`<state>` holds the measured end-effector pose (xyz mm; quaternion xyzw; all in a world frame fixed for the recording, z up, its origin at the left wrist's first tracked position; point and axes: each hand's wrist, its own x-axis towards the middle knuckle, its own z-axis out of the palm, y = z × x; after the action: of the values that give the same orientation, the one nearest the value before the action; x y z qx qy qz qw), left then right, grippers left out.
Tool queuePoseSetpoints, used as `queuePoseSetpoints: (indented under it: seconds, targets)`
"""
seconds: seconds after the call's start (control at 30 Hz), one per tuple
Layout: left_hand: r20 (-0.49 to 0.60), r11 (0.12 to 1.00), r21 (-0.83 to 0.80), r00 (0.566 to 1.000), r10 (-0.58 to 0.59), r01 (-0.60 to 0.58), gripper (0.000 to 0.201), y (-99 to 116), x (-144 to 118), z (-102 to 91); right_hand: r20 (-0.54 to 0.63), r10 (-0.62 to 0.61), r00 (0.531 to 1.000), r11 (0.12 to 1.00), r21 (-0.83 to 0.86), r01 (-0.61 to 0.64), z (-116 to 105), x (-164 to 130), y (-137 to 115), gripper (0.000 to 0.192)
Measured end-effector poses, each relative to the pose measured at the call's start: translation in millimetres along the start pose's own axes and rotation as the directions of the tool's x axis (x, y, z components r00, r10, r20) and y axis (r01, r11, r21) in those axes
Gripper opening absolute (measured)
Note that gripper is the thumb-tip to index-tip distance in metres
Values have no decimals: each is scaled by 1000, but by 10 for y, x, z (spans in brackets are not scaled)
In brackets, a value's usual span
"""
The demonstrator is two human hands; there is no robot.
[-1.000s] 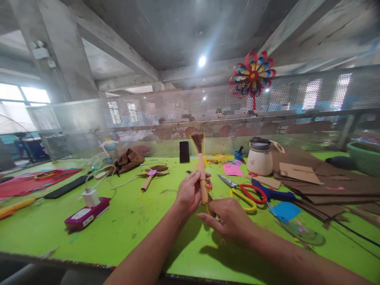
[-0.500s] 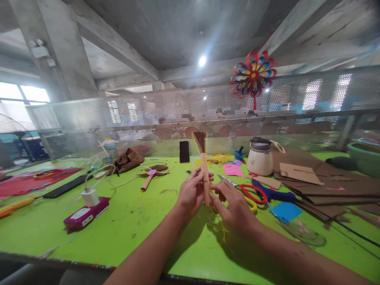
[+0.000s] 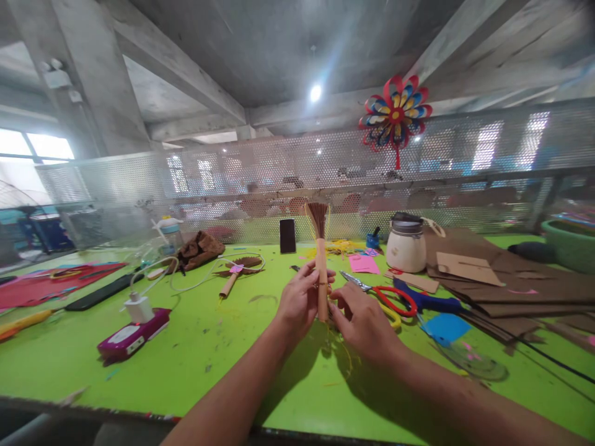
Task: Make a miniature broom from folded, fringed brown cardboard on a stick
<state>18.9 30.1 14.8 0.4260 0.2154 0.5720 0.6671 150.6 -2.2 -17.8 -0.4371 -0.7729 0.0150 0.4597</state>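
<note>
A folded brown paper fan with a tan cardboard handle stands upright in front of me. Its pleats spread slightly at the top, with yellow string along both sides. My left hand is closed round the handle from the left. At the handle's lower right edge, the bent fingers of my right hand pinch against it. Loose yellow string hangs below these fingers; whether they grip a strand of it too I cannot tell.
Red-handled scissors lie right of my right hand, beside a blue tool. A white jar and brown paper sheets are behind them. To the left are an opened fan, a purple power strip and a phone.
The fan has turned a little and stands straighter, its pleated top now showing wider. Both hands keep nearly the same place on the handle. The whole view has shifted slightly.
</note>
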Motion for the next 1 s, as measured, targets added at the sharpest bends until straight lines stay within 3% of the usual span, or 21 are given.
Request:
queuePoseSetpoints:
  seconds: [0.13, 0.47, 0.67, 0.8, 0.9, 1.0]
  targets:
    - [-8, 1000, 6, 1000, -6, 6, 24, -1, -4, 5, 51, 29, 998, 999, 43, -32, 1, 5, -4, 13]
    - [-93, 999, 1, 994, 49, -49, 30, 83, 19, 10, -46, -47, 998, 993, 102, 51, -52, -3, -74, 17]
    - [-122, 993, -21, 986, 111, -114, 28, 86, 39, -8, 170, -129, 977, 987, 121, 109, 70, -144, -174, 19]
    - [-102, 989, -67, 987, 123, -130, 27, 82, 40, 5, 310, -186, 932, 977, -40, 208, 192, -233, -123, 15]
    - [-119, 991, -96, 990, 78, -90, 24, 61, 23, 42, 401, -140, 905, 950, -204, 237, 216, -232, -70, 14]
    - [-120, 994, -98, 992, 28, -40, 23, 43, -2, 75, 443, -113, 889, 930, -267, 251, 216, -210, -38, 19]
